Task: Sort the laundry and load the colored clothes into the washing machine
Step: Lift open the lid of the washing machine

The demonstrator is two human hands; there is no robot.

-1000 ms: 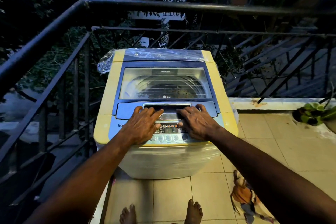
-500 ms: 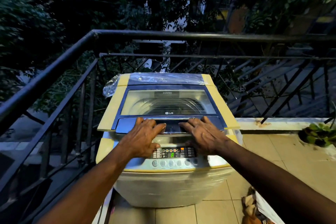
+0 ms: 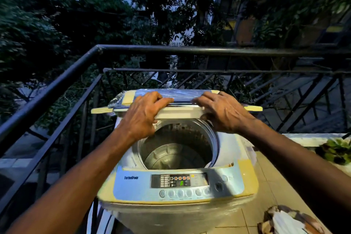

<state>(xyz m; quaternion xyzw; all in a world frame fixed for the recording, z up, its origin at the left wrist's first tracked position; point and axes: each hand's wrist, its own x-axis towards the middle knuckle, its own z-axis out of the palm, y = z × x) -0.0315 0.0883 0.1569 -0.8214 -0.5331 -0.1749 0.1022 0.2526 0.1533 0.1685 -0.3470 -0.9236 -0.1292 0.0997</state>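
A yellow and blue top-loading washing machine [image 3: 245, 180] stands on the balcony with its control panel lit. Its folding lid [image 3: 178, 109] is raised and folded back at the rear. The steel drum [image 3: 176, 150] lies exposed, and I see no clothes in it. My left hand [image 3: 144, 114] grips the lid's front edge on the left. My right hand [image 3: 224, 112] grips the same edge on the right. A heap of laundry [image 3: 288, 220], white and brownish-orange cloth, lies on the tiled floor at the lower right.
A black metal railing [image 3: 190, 50] closes the balcony behind and left of the machine, with trees beyond. A potted plant [image 3: 336, 150] sits on the low ledge at the right. Beige floor tiles [image 3: 266, 186] run along the machine's right side.
Both hands have lifted the lid from flat over the drum up and back until it is folded at the rear. The drum is now exposed. The camera has tilted upward.
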